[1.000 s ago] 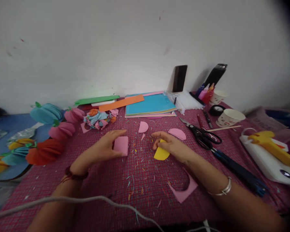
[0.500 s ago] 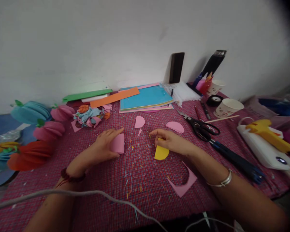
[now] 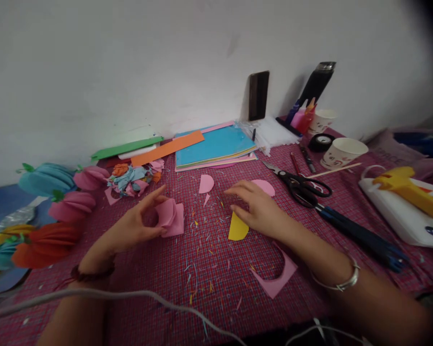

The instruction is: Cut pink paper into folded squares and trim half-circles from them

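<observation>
My left hand (image 3: 132,225) is beside a small stack of folded pink paper (image 3: 175,218), its thumb and fingers spread apart. The thumb tip is close to the stack's edge; whether it touches I cannot tell. The top sheets have sprung up in a curve. My right hand (image 3: 258,206) hovers with fingers parted over a yellow paper half-circle (image 3: 239,227) and partly covers it. Near it lie a pink half-circle (image 3: 206,183), another pink piece (image 3: 265,186) partly behind the hand, and a pink offcut (image 3: 278,281) with a round cut-out.
Black scissors (image 3: 298,185) and a blue-handled tool (image 3: 361,235) lie right, near a yellow glue gun (image 3: 411,190) on a white device. Paper cups (image 3: 342,154) stand behind. Paper pumpkins (image 3: 50,235) sit left, beside crumpled scraps (image 3: 132,180). A cable (image 3: 144,294) crosses the front.
My left hand has loosened from the pink stack and moved a little left; the sheets have fanned open. My right hand has shifted slightly right, and its fingers have opened away from the yellow half-circle.
</observation>
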The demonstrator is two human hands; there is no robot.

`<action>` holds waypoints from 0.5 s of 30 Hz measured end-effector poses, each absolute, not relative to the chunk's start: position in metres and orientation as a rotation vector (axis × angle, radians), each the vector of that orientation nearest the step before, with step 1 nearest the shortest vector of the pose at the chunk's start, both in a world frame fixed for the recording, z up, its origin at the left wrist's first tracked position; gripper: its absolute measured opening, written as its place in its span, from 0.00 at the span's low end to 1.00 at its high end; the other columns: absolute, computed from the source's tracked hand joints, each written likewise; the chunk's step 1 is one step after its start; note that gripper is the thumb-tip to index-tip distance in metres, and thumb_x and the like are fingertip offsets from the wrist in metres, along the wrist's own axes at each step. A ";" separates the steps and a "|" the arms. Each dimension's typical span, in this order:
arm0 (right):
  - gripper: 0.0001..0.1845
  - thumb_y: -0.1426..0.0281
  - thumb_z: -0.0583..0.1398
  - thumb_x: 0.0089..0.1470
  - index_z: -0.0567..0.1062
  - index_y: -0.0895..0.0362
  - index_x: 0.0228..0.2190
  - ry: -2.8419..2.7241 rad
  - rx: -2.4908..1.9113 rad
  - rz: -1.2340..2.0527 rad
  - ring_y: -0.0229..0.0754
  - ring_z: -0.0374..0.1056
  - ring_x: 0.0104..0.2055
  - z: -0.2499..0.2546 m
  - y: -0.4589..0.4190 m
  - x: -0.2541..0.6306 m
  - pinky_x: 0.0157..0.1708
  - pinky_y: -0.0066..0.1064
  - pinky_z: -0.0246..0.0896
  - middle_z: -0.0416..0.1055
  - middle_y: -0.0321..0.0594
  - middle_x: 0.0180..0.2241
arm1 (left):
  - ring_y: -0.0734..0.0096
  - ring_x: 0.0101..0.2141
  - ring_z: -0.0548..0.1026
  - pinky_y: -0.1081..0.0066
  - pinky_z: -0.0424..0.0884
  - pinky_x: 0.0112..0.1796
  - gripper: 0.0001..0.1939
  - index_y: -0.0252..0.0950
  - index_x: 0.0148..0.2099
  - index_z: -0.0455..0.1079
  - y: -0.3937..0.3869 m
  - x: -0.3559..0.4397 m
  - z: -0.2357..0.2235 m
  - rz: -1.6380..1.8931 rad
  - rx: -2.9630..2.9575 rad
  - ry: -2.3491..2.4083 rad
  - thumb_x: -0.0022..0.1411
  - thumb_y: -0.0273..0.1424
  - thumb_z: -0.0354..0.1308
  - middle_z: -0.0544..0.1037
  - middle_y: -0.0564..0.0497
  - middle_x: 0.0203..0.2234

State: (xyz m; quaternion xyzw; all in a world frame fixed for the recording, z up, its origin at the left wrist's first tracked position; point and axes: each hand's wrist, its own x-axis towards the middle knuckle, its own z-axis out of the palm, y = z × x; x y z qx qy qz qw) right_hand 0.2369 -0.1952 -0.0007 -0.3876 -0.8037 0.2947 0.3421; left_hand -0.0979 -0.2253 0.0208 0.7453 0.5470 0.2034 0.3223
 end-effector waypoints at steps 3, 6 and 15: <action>0.09 0.73 0.58 0.56 0.75 0.52 0.40 -1.990 -0.891 0.718 0.46 0.66 0.46 0.013 -0.207 0.230 0.48 0.42 0.58 0.72 0.41 0.40 | 0.55 0.59 0.65 0.53 0.59 0.59 0.48 0.48 0.70 0.42 -0.226 -0.105 0.024 0.604 1.916 1.379 0.54 0.34 0.65 0.68 0.43 0.57; 0.08 0.72 0.57 0.57 0.75 0.53 0.37 -1.852 -0.875 1.029 0.41 0.68 0.38 0.015 -0.217 0.218 0.40 0.36 0.61 0.72 0.38 0.34 | 0.55 0.58 0.66 0.55 0.60 0.59 0.49 0.51 0.70 0.45 -0.229 -0.101 0.028 0.650 1.893 1.314 0.52 0.33 0.68 0.69 0.46 0.56; 0.16 0.57 0.58 0.58 0.72 0.58 0.33 -1.204 -0.783 2.130 0.37 0.71 0.30 0.000 -0.223 0.189 0.32 0.31 0.68 0.73 0.42 0.31 | 0.54 0.59 0.65 0.53 0.61 0.59 0.49 0.52 0.69 0.46 -0.235 -0.049 0.044 0.540 1.979 1.176 0.51 0.33 0.68 0.69 0.46 0.57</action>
